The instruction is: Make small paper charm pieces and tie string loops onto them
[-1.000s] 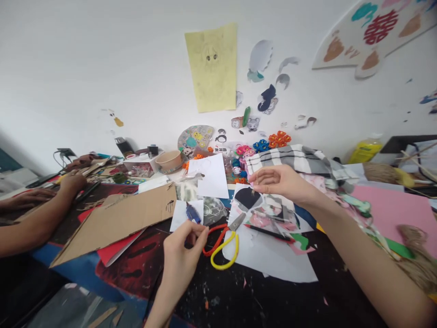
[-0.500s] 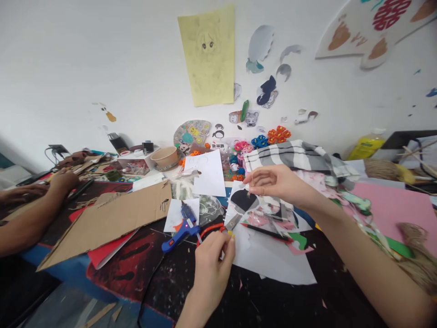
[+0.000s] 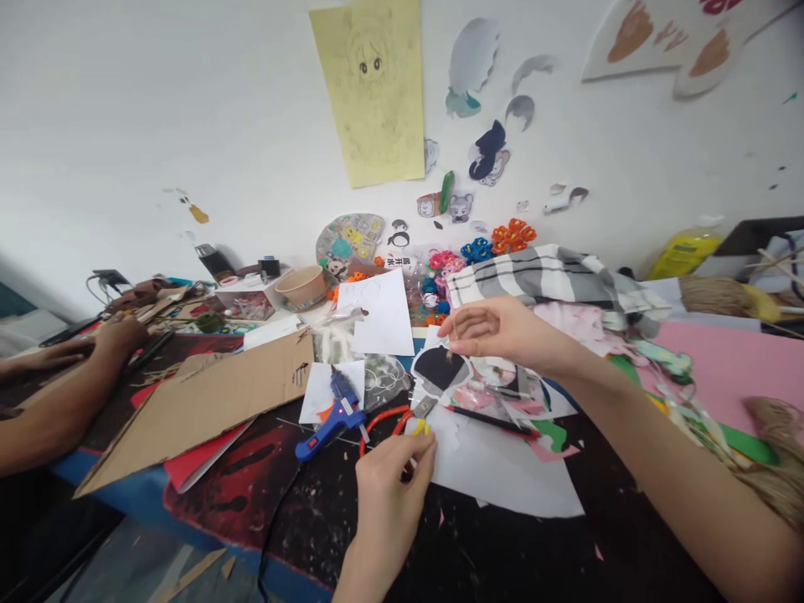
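Observation:
My left hand (image 3: 395, 477) is closed in a pinch on a small yellow piece (image 3: 422, 427), too small to name, low over the table. Just beyond it lie scissors with red handles (image 3: 377, 423), partly hidden by my fingers, their metal showing near a white sheet (image 3: 508, 473). My right hand (image 3: 493, 335) is pinched shut above a black-and-white paper cutout (image 3: 440, 370), and a thin tan strand (image 3: 450, 353) shows at its fingertips. A blue glue gun (image 3: 336, 419) rests on a small white paper to the left of my left hand.
A cardboard sheet (image 3: 207, 402) covers much of the left table. Another person's hand (image 3: 119, 335) works at the far left. Beyond my right hand are a checked cloth (image 3: 540, 276) and crocheted flowers (image 3: 512, 237). A dark pencil (image 3: 493, 421) and plastic packets (image 3: 483, 394) lie beneath my right wrist.
The view has shifted slightly, moving wall items upward in the picture. Both hands keep their pinches, with the right hand a little lower and farther left over the cutout.

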A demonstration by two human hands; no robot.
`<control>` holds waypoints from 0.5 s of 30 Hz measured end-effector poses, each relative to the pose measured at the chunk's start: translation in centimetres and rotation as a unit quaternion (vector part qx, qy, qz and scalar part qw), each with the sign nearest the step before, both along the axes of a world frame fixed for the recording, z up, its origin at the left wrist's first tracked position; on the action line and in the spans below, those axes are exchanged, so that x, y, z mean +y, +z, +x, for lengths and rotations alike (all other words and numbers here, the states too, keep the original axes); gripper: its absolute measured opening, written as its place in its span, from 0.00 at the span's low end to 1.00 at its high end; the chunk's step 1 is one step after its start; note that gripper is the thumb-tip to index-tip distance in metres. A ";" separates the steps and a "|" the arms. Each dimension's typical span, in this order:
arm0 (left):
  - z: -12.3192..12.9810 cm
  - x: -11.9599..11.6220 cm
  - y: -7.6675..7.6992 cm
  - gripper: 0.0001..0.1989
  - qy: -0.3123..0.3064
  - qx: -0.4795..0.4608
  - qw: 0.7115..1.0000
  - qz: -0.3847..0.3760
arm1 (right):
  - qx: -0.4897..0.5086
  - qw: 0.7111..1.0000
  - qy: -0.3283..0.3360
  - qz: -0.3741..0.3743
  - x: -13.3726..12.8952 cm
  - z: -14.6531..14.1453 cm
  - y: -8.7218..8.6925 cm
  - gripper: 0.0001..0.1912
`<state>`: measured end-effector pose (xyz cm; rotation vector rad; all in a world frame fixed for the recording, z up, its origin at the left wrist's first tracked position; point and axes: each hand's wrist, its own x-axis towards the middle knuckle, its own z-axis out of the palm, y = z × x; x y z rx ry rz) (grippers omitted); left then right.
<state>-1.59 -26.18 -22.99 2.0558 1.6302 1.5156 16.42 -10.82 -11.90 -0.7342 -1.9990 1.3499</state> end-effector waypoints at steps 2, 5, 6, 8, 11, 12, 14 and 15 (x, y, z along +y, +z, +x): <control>0.0 -0.3 0.0 0.06 0.019 0.022 1.000 -0.005 | 0.002 1.000 0.006 -0.005 0.1 -0.1 -0.1 0.17; 0.2 -0.6 0.2 0.10 0.045 0.051 0.998 -0.007 | 0.003 1.000 0.007 -0.004 0.2 -0.2 -0.4 0.16; 0.3 -0.7 0.3 0.11 0.049 0.055 0.997 -0.005 | 0.001 1.000 0.007 -0.005 0.3 -0.3 -0.4 0.16; 0.5 -0.8 0.2 0.14 0.049 0.058 0.997 -0.008 | -0.004 1.000 0.010 -0.008 0.3 -0.3 -0.6 0.16; 0.7 -0.7 -0.1 0.19 0.055 0.040 0.997 -0.026 | -0.010 1.000 0.016 -0.012 0.3 -0.4 -0.7 0.15; 0.8 -0.7 -0.2 0.20 0.056 0.033 0.997 -0.032 | -0.012 1.000 0.016 -0.012 0.3 -0.4 -0.7 0.15; 0.7 -0.4 -0.4 0.21 0.057 0.015 0.997 -0.041 | -0.014 1.000 0.014 -0.013 0.1 -0.3 -0.6 0.15; 0.7 -0.3 -0.5 0.21 0.057 0.006 0.997 -0.045 | -0.015 1.000 0.013 -0.013 0.0 -0.2 -0.5 0.14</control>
